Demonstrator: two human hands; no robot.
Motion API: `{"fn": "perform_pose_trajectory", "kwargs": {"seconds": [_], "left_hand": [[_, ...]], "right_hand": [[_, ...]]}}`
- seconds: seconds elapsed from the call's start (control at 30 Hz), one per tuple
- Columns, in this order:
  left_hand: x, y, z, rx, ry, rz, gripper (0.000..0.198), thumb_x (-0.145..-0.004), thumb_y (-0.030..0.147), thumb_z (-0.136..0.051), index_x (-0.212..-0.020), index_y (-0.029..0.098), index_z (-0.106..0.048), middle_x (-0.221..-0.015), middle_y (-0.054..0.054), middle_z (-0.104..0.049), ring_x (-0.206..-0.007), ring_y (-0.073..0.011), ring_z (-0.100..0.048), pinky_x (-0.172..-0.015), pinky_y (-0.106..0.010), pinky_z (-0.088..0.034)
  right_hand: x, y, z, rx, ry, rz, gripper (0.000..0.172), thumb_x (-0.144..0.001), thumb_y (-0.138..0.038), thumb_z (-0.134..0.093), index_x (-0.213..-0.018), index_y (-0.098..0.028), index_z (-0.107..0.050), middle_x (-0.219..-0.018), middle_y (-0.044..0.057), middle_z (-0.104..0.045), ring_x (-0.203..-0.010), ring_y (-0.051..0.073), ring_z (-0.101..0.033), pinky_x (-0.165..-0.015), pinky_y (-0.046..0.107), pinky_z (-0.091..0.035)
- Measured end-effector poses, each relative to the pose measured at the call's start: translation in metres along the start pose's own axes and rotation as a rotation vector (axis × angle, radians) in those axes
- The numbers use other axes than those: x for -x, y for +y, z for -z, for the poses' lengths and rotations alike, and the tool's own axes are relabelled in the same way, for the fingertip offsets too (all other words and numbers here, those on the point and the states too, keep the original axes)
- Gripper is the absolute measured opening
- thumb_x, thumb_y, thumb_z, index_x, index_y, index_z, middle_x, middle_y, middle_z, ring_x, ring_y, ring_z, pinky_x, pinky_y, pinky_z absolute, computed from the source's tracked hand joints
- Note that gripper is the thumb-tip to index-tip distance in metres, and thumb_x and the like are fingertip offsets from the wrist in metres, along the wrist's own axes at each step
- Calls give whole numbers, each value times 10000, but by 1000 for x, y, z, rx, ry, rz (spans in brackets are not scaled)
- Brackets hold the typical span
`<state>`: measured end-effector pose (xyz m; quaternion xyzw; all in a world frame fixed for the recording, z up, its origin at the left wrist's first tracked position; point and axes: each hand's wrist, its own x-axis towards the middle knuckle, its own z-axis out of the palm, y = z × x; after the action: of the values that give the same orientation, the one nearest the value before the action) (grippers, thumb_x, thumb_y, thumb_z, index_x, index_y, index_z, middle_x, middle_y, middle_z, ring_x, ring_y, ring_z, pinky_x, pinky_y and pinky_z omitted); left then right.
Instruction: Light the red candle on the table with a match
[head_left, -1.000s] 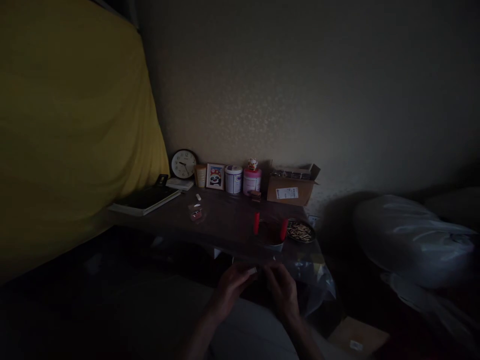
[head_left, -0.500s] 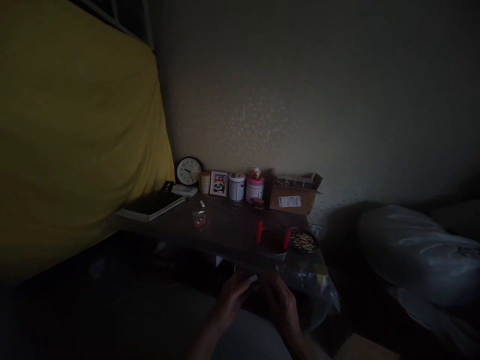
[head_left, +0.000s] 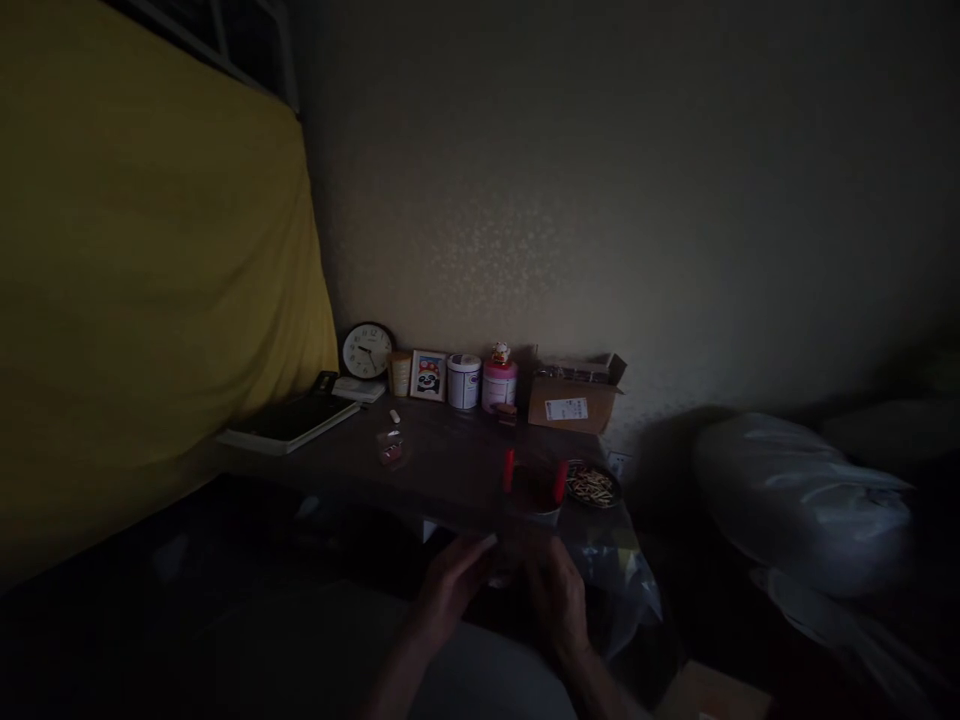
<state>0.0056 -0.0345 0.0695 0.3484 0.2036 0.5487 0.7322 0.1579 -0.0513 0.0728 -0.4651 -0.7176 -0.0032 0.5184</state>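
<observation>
In the dim light, my left hand is just in front of the table's near edge, its fingers closed around something small. A pale spot shows at its fingertip, too dark to name. My right hand faces it a little to the right, fingers curled inward, and what they hold is hidden in shadow. Beyond the hands, a round container stands near the table edge with two upright red sticks at its sides. Right of it is a dark round dish heaped with short pale sticks.
A small pink packet lies on the dark table. Along the wall stand a clock, a panda picture, a white tin, a pink tin and a cardboard box. A pale plastic bag bulges at the right.
The view has shifted slightly, so the table things appear a little further left and lower. My hands stay close together with a slightly wider gap between them.
</observation>
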Motion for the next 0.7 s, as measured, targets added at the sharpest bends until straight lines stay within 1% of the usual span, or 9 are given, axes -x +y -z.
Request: {"fn": "perform_pose_trajectory", "kwargs": {"seconds": [0.1,0.2,0.27,0.33,0.47,0.53,0.6,0.63,0.7], "left_hand": [[1,7,-6,-32,4,-33,263,-736,289,-638,-963,161,-668,-1032,-93,-669,-1035,-274,-572,-890,-393,-432],[1,7,-8,-33,33,-47,246,-725,288,-651,-935,162,-676,-1035,-91,-666,-1018,-264,-580,-873,-374,-441],[0,5,-7,-21,68,-25,243,-712,286,-670,-925,169,-681,-1021,-86,-672,-970,-241,-603,-870,-357,-440],[0,4,-5,-17,98,1,238,-698,278,-688,-912,173,-687,-987,-80,-682,-930,-223,-617,-864,-342,-439],[-2,3,-9,-26,91,-15,212,-713,252,-674,-912,180,-683,-986,-69,-677,-963,-221,-600,-849,-323,-442],[-2,3,-14,-31,85,-31,200,-722,255,-662,-906,179,-681,-966,-66,-678,-948,-221,-602,-838,-329,-447],[0,3,-18,-34,76,-42,197,-723,269,-660,-895,176,-684,-944,-66,-681,-929,-222,-608,-835,-336,-450],[0,4,-18,-36,73,-43,201,-722,274,-662,-896,175,-685,-947,-68,-682,-933,-223,-607,-843,-336,-447],[1,5,-16,-47,94,-34,213,-711,284,-675,-890,169,-691,-957,-76,-685,-934,-222,-609,-848,-329,-445]], "right_hand": [[-4,-7,3,-10,64,46,197,-877,-197,-431,-1007,-212,-579,-926,67,-639,-870,185,-600,-738,286,-488],[-4,4,-1,28,6,141,203,-869,-178,-420,-954,-220,-599,-857,51,-642,-814,186,-599,-714,304,-487],[-4,16,-2,104,16,123,221,-855,-167,-406,-929,-216,-609,-800,45,-642,-743,192,-600,-650,310,-490],[-5,21,2,150,88,52,234,-851,-154,-390,-938,-202,-602,-792,51,-641,-722,196,-603,-620,310,-490],[-7,8,14,89,164,18,212,-865,-181,-434,-1020,-218,-573,-932,68,-640,-868,200,-599,-725,312,-485],[-6,3,11,62,113,74,216,-860,-171,-447,-1019,-227,-583,-954,70,-641,-884,196,-596,-749,315,-479],[-2,11,4,84,23,135,222,-849,-178,-444,-980,-232,-615,-876,59,-657,-809,197,-603,-705,321,-484],[0,18,1,99,16,95,229,-843,-179,-432,-954,-227,-627,-854,58,-661,-795,200,-605,-689,324,-486],[3,35,-3,99,68,-81,239,-835,-211,-414,-919,-207,-638,-834,65,-661,-765,202,-606,-667,321,-489]]}}
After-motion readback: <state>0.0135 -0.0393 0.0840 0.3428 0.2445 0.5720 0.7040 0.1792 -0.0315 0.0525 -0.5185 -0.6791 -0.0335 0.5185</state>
